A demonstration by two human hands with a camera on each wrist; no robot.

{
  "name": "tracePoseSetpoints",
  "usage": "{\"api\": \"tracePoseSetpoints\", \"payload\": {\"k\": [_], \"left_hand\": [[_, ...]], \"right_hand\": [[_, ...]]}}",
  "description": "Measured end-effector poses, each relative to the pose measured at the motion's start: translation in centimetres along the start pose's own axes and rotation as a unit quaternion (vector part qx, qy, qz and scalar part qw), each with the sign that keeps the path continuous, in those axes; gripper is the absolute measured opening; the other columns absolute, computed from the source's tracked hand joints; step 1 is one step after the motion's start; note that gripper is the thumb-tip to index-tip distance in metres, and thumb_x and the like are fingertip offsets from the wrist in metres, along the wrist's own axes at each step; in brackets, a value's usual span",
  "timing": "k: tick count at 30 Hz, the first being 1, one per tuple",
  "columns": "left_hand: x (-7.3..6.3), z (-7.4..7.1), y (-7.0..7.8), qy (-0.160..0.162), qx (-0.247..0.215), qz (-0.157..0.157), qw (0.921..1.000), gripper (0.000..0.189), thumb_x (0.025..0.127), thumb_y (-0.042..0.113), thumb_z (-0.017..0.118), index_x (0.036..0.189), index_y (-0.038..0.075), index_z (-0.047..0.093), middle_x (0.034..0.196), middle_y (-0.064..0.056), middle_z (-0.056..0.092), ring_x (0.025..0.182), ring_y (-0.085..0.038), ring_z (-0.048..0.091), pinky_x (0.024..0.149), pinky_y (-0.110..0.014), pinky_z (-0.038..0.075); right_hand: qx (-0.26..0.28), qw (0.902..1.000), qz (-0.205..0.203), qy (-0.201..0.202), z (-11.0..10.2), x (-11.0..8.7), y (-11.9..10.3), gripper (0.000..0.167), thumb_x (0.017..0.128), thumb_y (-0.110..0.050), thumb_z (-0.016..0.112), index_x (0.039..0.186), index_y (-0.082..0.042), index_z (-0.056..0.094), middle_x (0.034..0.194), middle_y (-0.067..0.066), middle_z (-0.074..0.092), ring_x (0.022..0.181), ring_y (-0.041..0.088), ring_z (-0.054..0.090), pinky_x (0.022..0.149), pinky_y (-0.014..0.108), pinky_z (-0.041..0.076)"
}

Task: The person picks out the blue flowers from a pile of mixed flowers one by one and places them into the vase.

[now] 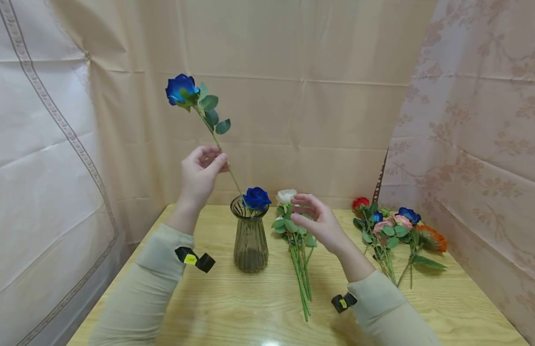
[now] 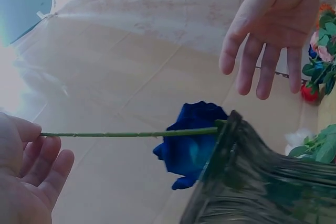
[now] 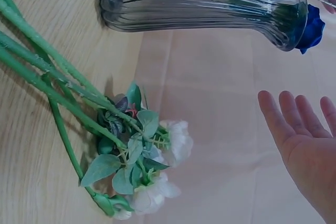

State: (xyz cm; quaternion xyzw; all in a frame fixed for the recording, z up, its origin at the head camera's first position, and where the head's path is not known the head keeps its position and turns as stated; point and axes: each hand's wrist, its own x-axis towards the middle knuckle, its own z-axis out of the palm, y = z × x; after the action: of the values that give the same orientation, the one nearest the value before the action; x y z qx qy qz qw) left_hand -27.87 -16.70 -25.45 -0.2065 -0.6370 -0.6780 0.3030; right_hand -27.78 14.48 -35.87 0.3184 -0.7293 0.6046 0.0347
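My left hand pinches the stem of a long blue rose between thumb and fingers. The rose tilts up to the left, its bloom high above the hand, and the stem's lower end reaches the mouth of a ribbed, smoky glass vase. Another blue rose sits in the vase, its bloom right at the rim. My right hand is raised to the right of the vase, fingers spread and holding nothing. In the left wrist view, the pinched stem runs across to the vase rim.
White roses with green stems lie on the wooden table right of the vase. Farther right is a pile with a red rose, pink flowers, a blue rose and an orange flower. Beige cloth hangs behind.
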Motion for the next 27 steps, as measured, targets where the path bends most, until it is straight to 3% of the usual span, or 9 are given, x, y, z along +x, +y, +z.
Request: {"api": "tracePoseSetpoints", "payload": {"k": [4, 9, 18, 27], "left_hand": [[0.5, -0.1, 0.6, -0.001, 0.013, 0.011, 0.9999, 0.012, 0.095, -0.003, 0.068, 0.105, -0.006, 0.063, 0.097, -0.016, 0.066, 0.08, -0.025, 0.07, 0.073, -0.029, 0.062], [0.9, -0.4, 1.1, -0.005, 0.044, 0.018, 0.9989, 0.015, 0.095, -0.001, 0.069, 0.107, -0.008, 0.063, 0.094, -0.01, 0.067, 0.078, -0.021, 0.069, 0.074, -0.028, 0.061], [0.9, -0.8, 1.0, -0.034, 0.108, 0.034, 0.993, 0.021, 0.097, 0.005, 0.069, 0.108, -0.011, 0.063, 0.091, -0.017, 0.068, 0.071, -0.016, 0.065, 0.066, -0.025, 0.059], [0.4, -0.9, 0.3, -0.067, 0.162, 0.024, 0.9841, 0.017, 0.096, 0.005, 0.069, 0.108, -0.006, 0.063, 0.093, -0.016, 0.067, 0.069, -0.017, 0.065, 0.064, -0.024, 0.057]], "right_hand": [[0.003, 1.0, -0.002, -0.001, 0.1, 0.3, -0.2, 0.05, 0.099, -0.019, 0.07, 0.145, -0.011, 0.051, 0.141, 0.009, 0.056, 0.131, 0.044, 0.049, 0.098, 0.034, 0.054], [-0.002, 1.0, -0.003, 0.003, 0.2, 0.7, -0.4, 0.052, 0.098, -0.019, 0.071, 0.146, -0.011, 0.05, 0.141, 0.009, 0.056, 0.131, 0.039, 0.051, 0.1, 0.035, 0.052], [-0.002, 0.9999, -0.017, -0.002, 0.7, 1.4, -0.9, 0.051, 0.098, -0.015, 0.072, 0.144, -0.01, 0.052, 0.142, 0.008, 0.055, 0.132, 0.038, 0.051, 0.101, 0.037, 0.052], [-0.006, 0.9999, -0.013, -0.005, 1.0, 1.5, -1.0, 0.051, 0.097, -0.015, 0.072, 0.144, -0.009, 0.052, 0.143, 0.009, 0.055, 0.132, 0.036, 0.052, 0.101, 0.036, 0.052]]}}
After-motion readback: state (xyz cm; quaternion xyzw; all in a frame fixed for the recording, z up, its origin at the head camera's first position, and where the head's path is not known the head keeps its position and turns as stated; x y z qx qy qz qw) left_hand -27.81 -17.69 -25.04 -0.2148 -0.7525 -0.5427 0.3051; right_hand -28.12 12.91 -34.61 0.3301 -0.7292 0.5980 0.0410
